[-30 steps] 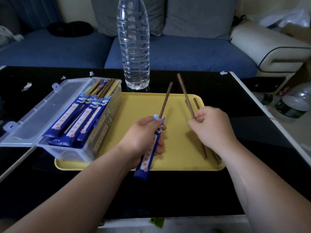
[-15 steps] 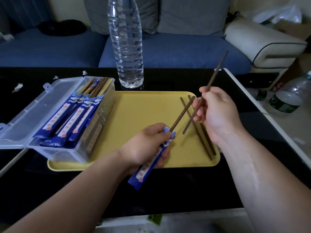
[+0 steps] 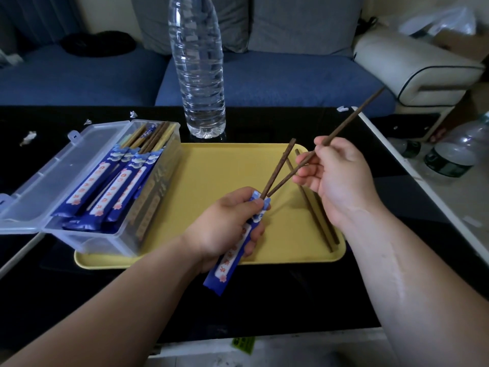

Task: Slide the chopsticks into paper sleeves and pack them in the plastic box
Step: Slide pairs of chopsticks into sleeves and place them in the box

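Note:
My left hand grips a blue paper sleeve over the yellow tray. One brown chopstick stands out of the sleeve's mouth. My right hand pinches a second brown chopstick, and its lower tip touches the sleeve's opening. Two more loose chopsticks lie on the tray under my right hand. The clear plastic box sits on the tray's left end with its lid open, and several sleeved chopsticks lean inside it.
A tall clear water bottle stands just behind the tray on the black table. Small paper scraps lie at the table's far left. A blue sofa runs behind the table, and bottles stand on the floor at right.
My right hand lifted one chopstick off the tray, swung it upright to the right, and has brought its lower tip down to the sleeve's mouth. My left hand tilted the sleeve rightward.

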